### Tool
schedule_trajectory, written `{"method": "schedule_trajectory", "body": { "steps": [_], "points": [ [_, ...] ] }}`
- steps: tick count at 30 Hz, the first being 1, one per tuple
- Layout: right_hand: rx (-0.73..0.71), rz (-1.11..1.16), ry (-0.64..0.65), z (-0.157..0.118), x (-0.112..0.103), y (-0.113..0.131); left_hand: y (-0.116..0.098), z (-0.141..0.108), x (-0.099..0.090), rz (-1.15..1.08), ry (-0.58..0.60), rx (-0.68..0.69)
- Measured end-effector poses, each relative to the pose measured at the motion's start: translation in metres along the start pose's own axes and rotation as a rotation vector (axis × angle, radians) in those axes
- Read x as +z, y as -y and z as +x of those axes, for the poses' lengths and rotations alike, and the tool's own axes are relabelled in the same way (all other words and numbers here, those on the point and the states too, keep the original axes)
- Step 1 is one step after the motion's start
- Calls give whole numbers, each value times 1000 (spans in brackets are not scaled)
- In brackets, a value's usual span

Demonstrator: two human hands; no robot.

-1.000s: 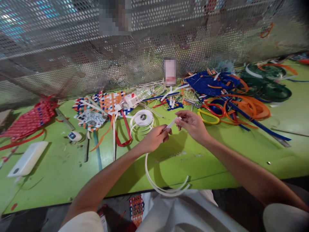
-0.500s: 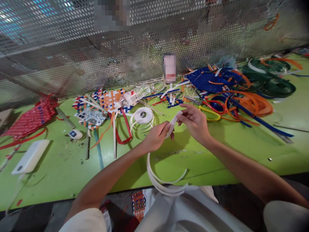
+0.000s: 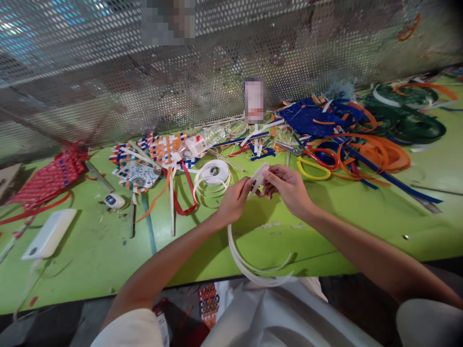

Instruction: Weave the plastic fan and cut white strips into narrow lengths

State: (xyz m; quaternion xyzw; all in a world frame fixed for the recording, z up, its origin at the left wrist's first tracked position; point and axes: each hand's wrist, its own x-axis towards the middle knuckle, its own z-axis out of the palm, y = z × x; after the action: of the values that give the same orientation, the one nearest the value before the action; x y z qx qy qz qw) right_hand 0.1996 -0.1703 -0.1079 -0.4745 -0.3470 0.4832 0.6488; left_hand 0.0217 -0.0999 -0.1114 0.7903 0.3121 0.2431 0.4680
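White strips [image 3: 241, 260] hang in a curve below my left hand [image 3: 233, 200], and their upper ends come out between my two hands. The fingers of my left hand are closed round them. My right hand [image 3: 285, 187] pinches the upper end of the strips with thumb and fingers, close to the left fingertips. Just left of my left hand, a coil of white strip [image 3: 214, 174] lies on the green table [image 3: 195, 260]. Scissors with red and yellow handles [image 3: 314, 171] lie beyond my right hand.
Orange coils [image 3: 392, 156], green coils [image 3: 415, 123] and blue material [image 3: 307, 118] lie at the right. A phone [image 3: 254, 100] stands against the perforated metal screen [image 3: 217, 62]. At the left are a woven piece [image 3: 168, 147], a red woven item [image 3: 54, 178] and a white power bank [image 3: 49, 233].
The hanging strips have swung a little to the right. My left hand has moved slightly right, and the fingers of my right hand have curled in closer around the strip ends.
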Motion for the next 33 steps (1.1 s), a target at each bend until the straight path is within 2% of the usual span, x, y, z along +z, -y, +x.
{"method": "schedule_trajectory", "body": {
  "steps": [3, 7, 9, 11, 14, 17, 21, 25, 28, 33],
  "points": [
    [-53, -66, 60, 2, -2, 4, 1, 5, -4, -49, -83, 26],
    [-44, -129, 335, -2, 1, 14, 3, 9, -10, -71, -225, 65],
    [-12, -109, 441, -7, 4, 16, 4, 8, -9, -104, -251, 54],
    [11, -82, 461, -12, 7, 14, 5, 7, -6, -133, -223, 47],
    [-10, -53, 359, -13, 8, 8, 4, 2, 1, -169, -124, 54],
    [-36, -12, 184, -8, 7, 4, 1, -2, 8, -171, -68, 31],
    [57, 94, 12, -5, 8, 4, 0, -5, 17, -310, 20, -29],
    [174, 191, -76, -8, 13, 2, -3, -11, 27, -519, 43, -120],
    [151, 172, -110, -7, 14, -1, -8, -16, 31, -531, 44, -156],
    [96, 123, -68, -3, 9, -2, -8, -15, 32, -526, -8, -216]
  ]
}}
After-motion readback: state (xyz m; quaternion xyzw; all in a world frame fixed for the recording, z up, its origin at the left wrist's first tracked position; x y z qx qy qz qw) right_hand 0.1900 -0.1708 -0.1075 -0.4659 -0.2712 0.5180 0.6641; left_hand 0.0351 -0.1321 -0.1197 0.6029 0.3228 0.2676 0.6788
